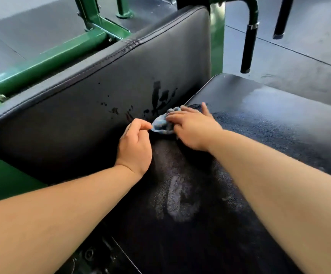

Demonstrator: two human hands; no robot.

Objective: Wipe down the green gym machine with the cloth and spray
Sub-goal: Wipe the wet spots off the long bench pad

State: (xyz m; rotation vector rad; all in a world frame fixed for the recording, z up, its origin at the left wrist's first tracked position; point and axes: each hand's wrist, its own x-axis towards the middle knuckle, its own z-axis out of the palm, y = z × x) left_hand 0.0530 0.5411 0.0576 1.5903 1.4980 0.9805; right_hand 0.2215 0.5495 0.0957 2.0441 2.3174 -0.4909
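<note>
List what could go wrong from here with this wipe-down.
1. Spray drips on the back pad sit above the cloth; they may run down into the seam before being wiped.
2. The cloth is bunched small under the right hand, with the left hand pinching its edge, so it may only smear. A streaky patch shows on the seat pad.

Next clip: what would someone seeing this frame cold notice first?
Both hands meet at a blue cloth in the crease between the black seat pad and back pad: the right hand presses it flat, the left hand pinches its edge. Just above, wet spray streaks darken the back pad.
</note>
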